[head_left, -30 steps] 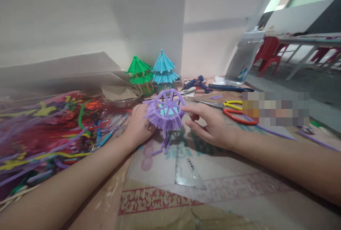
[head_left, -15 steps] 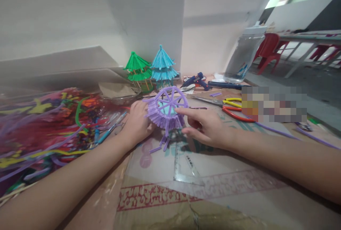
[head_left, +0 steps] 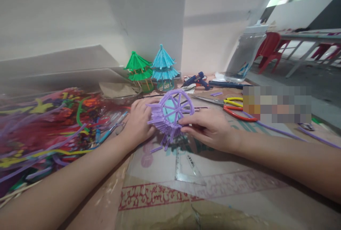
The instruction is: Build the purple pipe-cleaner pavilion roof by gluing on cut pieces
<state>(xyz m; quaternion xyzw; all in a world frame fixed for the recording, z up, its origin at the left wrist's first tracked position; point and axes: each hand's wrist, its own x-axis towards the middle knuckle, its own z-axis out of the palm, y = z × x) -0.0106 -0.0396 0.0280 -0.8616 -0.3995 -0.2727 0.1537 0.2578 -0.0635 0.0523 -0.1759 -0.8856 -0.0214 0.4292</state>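
A purple pipe-cleaner piece point(head_left: 173, 113) with a spoked ring on top and a fringe of short strips is held between my hands, above the table. My left hand point(head_left: 141, 118) grips its left side, the fingertips partly hidden behind the fringe. My right hand point(head_left: 209, 125) pinches the lower right edge of the ring with thumb and forefinger. Light blue shows through the spokes. Short purple strips point(head_left: 156, 149) lie just below the piece, beside a clear set square point(head_left: 189, 178).
Green point(head_left: 137, 65) and blue point(head_left: 163, 63) roofed models stand at the back. Right of them are a glue gun point(head_left: 197, 80), red-and-yellow-handled scissors point(head_left: 237, 112) and a large clear bottle point(head_left: 243, 56). Coloured pipe cleaners point(head_left: 42, 116) pile up on the left.
The purple piece has tilted and shifted slightly right and down, turning its ring rightward. My right thumb and forefinger have closed on its edge, where the forefinger was pointing before.
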